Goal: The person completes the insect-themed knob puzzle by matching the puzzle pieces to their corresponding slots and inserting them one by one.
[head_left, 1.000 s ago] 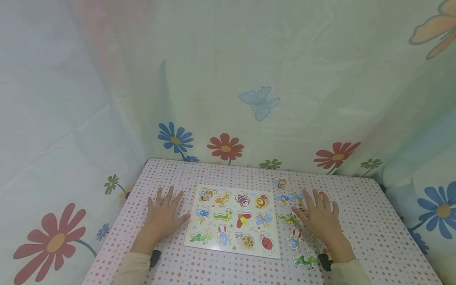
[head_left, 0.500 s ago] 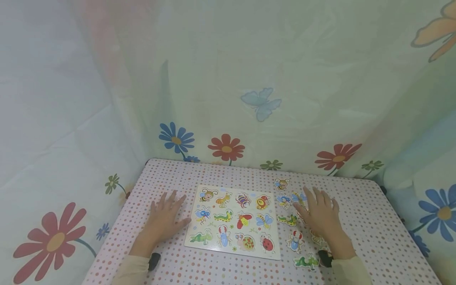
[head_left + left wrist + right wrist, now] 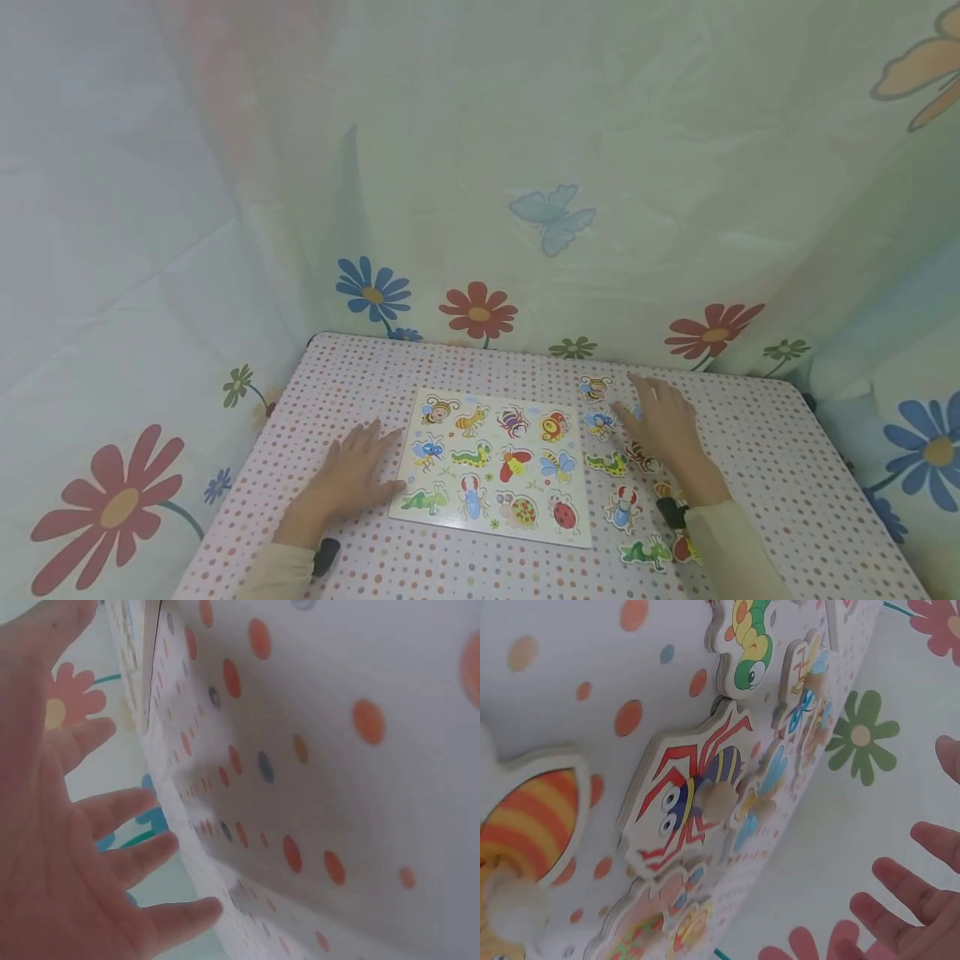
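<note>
Knobbed insect pieces (image 3: 622,508): on desk (image 3: 420,571), at board's (image 3: 492,435) 3 o'clock. Likely light, stiff wood; best pinched by the round knob (image 3: 718,801). Left hand (image 3: 349,475): spread, board's 9 o'clock. Right hand (image 3: 666,425): loosely spread over pieces, pinching nothing.

White tablecloth (image 3: 802,458) is being dotted orange-red and blue, yellow-striped purple is being rocked by the red-legged spider piece (image 3: 681,796), green and yellow by the caterpillar piece (image 3: 754,641).

Pale walls (image 3: 435,142) show red, blue and green flowers (image 3: 478,314) and a blue butterfly (image 3: 553,220). The worktop (image 3: 352,375) has lots of dots (image 3: 368,721).
</note>
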`<state>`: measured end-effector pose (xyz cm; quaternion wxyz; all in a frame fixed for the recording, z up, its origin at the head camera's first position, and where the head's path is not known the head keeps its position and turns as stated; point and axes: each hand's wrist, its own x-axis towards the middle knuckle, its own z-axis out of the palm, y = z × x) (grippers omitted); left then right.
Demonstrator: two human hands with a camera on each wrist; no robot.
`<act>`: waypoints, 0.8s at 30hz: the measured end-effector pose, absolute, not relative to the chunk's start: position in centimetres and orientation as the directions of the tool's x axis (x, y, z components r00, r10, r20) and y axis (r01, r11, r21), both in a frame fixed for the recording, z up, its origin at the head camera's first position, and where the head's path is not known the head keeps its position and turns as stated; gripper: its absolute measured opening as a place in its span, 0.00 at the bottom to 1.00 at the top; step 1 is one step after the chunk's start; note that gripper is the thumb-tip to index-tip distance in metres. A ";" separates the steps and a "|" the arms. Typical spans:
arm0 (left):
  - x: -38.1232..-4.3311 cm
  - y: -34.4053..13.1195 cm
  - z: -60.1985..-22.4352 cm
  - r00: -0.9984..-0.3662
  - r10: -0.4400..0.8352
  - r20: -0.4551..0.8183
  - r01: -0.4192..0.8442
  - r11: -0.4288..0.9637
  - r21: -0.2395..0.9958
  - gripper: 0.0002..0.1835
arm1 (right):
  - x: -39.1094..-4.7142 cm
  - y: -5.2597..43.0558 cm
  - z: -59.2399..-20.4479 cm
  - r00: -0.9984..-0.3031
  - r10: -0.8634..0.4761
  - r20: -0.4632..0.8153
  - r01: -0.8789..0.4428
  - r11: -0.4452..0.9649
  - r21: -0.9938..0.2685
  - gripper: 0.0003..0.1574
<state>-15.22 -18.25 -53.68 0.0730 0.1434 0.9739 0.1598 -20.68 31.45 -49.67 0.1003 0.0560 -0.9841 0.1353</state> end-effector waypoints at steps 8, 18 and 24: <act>-14.9 -18.6 -54.5 -0.935 0.311 -0.169 0.242 0.910 0.335 0.45 | -23.9 31.0 -50.6 -0.986 -0.033 0.166 -0.099 0.909 -0.406 0.36; -15.0 -18.6 -54.6 -0.927 0.330 -0.180 0.260 0.909 0.325 0.44 | -26.8 30.8 -52.1 -0.997 -0.010 0.077 -0.052 0.825 -0.563 0.29; -14.9 -18.6 -54.6 -0.926 0.329 -0.184 0.255 0.906 0.338 0.42 | -27.6 30.6 -53.3 -0.998 0.027 0.056 -0.008 0.844 -0.536 0.26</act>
